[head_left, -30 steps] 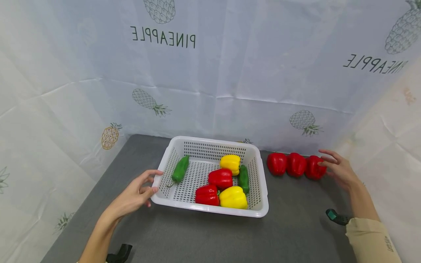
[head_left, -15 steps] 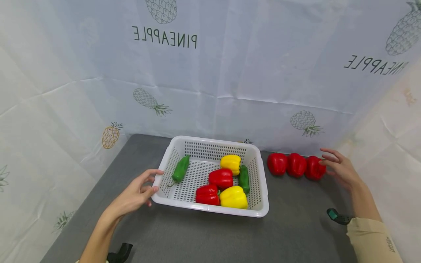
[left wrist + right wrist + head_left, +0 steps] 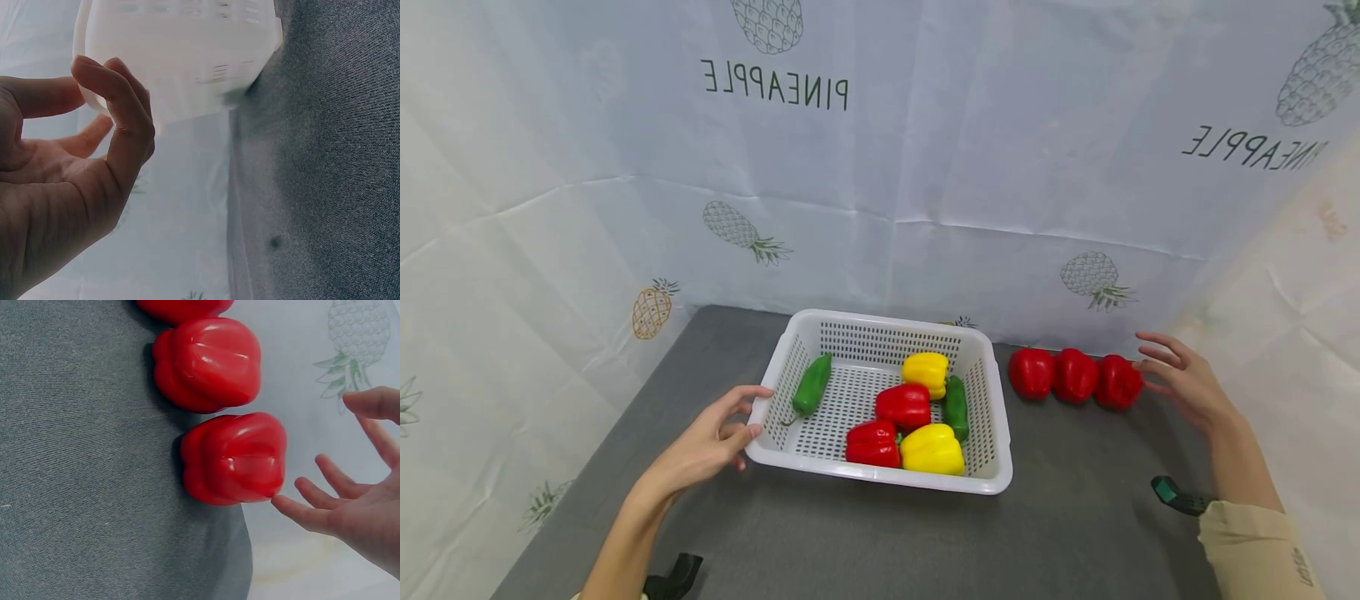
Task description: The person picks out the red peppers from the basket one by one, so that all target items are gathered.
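Note:
My left hand (image 3: 703, 446) holds the left rim of a white plastic basket (image 3: 880, 473), with thumb and index finger at the edge. In the left wrist view, bent fingers (image 3: 128, 119) meet the basket's rim. Inside lie a long green pepper (image 3: 812, 386), a smaller green one (image 3: 956, 408), two red bell peppers (image 3: 903, 407) and two yellow bell peppers (image 3: 933, 450). My right hand (image 3: 1187, 383), fingers spread, is beside the rightmost red bell pepper (image 3: 1117, 383) of a row of three. In the right wrist view one fingertip is at that pepper's edge; whether it touches is hard to tell.
The other two red bell peppers (image 3: 1032, 374) of the row stand right of the basket, along the back of the grey tabletop (image 3: 880, 542). A pale curtain (image 3: 880, 167) printed with pineapples hangs behind and at both sides.
My right hand has drawn slightly right and away from the row of red bell peppers. The left hand and the basket stay where they were.

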The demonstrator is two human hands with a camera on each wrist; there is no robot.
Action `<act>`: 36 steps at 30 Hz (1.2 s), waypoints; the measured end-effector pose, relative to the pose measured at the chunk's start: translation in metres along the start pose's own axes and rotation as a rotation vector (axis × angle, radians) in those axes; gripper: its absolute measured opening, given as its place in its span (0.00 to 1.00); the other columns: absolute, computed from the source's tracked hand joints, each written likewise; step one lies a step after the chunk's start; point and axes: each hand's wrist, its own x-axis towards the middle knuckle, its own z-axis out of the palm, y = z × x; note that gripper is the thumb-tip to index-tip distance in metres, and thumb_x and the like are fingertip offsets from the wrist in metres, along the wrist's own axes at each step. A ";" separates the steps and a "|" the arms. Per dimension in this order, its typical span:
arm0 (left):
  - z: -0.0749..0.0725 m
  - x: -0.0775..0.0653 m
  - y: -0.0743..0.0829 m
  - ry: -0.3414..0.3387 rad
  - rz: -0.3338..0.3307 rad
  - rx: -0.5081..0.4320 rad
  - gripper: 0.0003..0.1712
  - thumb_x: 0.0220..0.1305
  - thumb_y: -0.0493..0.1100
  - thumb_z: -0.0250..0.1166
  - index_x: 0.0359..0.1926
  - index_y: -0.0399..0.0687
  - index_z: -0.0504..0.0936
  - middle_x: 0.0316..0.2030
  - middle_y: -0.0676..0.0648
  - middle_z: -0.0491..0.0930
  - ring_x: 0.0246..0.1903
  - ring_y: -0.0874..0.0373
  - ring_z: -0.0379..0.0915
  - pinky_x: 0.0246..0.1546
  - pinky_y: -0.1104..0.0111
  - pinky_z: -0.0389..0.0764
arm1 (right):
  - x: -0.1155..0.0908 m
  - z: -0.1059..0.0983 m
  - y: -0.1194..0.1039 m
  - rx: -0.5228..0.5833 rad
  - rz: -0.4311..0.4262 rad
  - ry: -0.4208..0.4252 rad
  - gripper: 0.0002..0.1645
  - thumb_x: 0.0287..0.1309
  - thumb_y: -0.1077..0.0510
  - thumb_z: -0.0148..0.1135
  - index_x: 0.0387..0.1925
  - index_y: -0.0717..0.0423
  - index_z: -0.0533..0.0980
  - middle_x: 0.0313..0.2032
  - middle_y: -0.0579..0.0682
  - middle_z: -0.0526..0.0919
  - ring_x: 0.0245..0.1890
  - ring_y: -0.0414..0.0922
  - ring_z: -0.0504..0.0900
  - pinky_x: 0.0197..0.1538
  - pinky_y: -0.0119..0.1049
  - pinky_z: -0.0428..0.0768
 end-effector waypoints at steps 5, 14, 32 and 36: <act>-0.001 0.000 -0.001 0.005 -0.017 0.013 0.32 0.77 0.33 0.61 0.78 0.41 0.64 0.62 0.26 0.72 0.26 0.55 0.79 0.29 0.61 0.85 | 0.000 0.003 -0.005 0.012 -0.013 0.014 0.27 0.80 0.61 0.58 0.71 0.33 0.71 0.55 0.27 0.77 0.47 0.27 0.86 0.44 0.23 0.86; -0.001 0.000 -0.003 0.000 0.006 -0.011 0.34 0.76 0.32 0.61 0.78 0.39 0.63 0.60 0.26 0.73 0.27 0.55 0.80 0.28 0.62 0.84 | 0.001 0.018 -0.027 -0.006 -0.101 -0.019 0.30 0.80 0.65 0.57 0.74 0.37 0.69 0.60 0.29 0.75 0.48 0.26 0.86 0.48 0.19 0.84; -0.001 0.000 -0.001 -0.002 0.000 -0.013 0.35 0.76 0.32 0.62 0.79 0.39 0.63 0.60 0.27 0.73 0.29 0.55 0.82 0.28 0.62 0.84 | 0.005 0.064 -0.076 -0.208 -0.249 -0.063 0.35 0.77 0.64 0.61 0.78 0.43 0.66 0.64 0.29 0.74 0.58 0.25 0.81 0.52 0.18 0.83; -0.001 0.000 -0.001 -0.009 0.007 -0.032 0.35 0.76 0.32 0.61 0.79 0.38 0.62 0.61 0.26 0.73 0.27 0.58 0.79 0.28 0.63 0.84 | 0.004 0.075 -0.084 -0.250 -0.255 -0.067 0.36 0.77 0.64 0.61 0.80 0.46 0.65 0.65 0.29 0.74 0.61 0.24 0.78 0.53 0.18 0.82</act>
